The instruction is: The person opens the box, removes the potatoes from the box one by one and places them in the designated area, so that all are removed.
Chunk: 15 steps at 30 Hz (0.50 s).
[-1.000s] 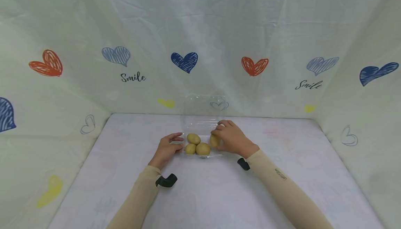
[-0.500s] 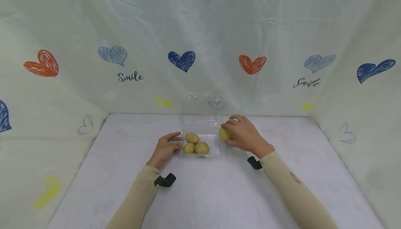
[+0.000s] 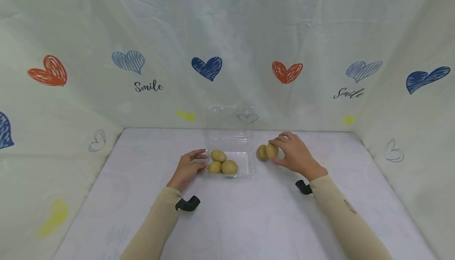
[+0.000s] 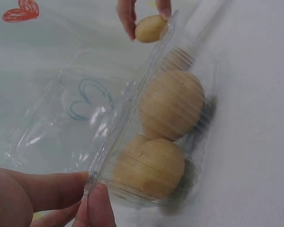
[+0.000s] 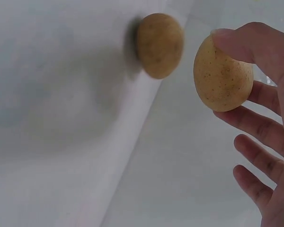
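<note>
A clear plastic clamshell container [image 3: 245,161], lid [image 3: 231,119] raised at the back, holds three potatoes [image 3: 229,167]. My left hand [image 3: 187,169] is at its left side; in the left wrist view, thumb and fingers [image 4: 61,189] pinch the container's rim. Right of the container, my right hand [image 3: 295,153] holds a potato [image 5: 222,75] between thumb and fingertips, lifted off the table. Another potato [image 5: 160,46] lies on the table just left of the held one in the head view, partly overlapped by it.
A white cloth covers the table [image 3: 227,220]. Behind it and at both sides hang pale curtains [image 3: 241,27] printed with hearts and words. The raised lid stands close to the back curtain. Each wrist carries a black strap-like piece [image 3: 188,204].
My right hand has carried the potato from inside the container out to the right. The potato on the table now shows. My left hand stays at the container's left side.
</note>
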Tool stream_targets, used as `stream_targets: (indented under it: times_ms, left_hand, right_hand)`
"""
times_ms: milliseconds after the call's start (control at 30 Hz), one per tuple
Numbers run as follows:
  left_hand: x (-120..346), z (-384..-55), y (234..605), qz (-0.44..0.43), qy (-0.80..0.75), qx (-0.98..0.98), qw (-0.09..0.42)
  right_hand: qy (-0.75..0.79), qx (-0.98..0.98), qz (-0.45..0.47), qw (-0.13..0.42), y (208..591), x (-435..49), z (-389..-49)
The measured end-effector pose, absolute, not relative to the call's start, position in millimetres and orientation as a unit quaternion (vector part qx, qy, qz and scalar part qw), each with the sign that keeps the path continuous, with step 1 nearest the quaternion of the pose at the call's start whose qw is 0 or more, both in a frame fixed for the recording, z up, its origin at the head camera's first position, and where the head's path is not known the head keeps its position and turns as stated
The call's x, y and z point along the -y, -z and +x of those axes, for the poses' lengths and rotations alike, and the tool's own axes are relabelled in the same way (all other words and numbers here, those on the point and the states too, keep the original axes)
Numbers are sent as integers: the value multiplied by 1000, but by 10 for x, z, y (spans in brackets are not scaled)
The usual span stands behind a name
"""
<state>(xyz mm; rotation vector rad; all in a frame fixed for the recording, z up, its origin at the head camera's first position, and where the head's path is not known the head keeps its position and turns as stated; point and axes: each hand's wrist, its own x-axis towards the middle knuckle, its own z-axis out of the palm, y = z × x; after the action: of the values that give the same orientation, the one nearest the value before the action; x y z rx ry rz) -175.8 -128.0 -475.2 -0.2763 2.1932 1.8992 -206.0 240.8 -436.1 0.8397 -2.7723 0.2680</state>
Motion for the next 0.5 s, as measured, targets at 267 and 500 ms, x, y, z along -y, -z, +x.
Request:
stream_targets:
  times_ms: [267,500]
  left_hand:
    - [1280,-1766,4759,-94,-651,-745,113]
    - [1281,-1765,4760,-97,-650,-745,114]
  right_hand:
    - [-89,945,289,128,4559,-2584,-2144]
    - [-95,946,289,116,4651,-2635,-2194]
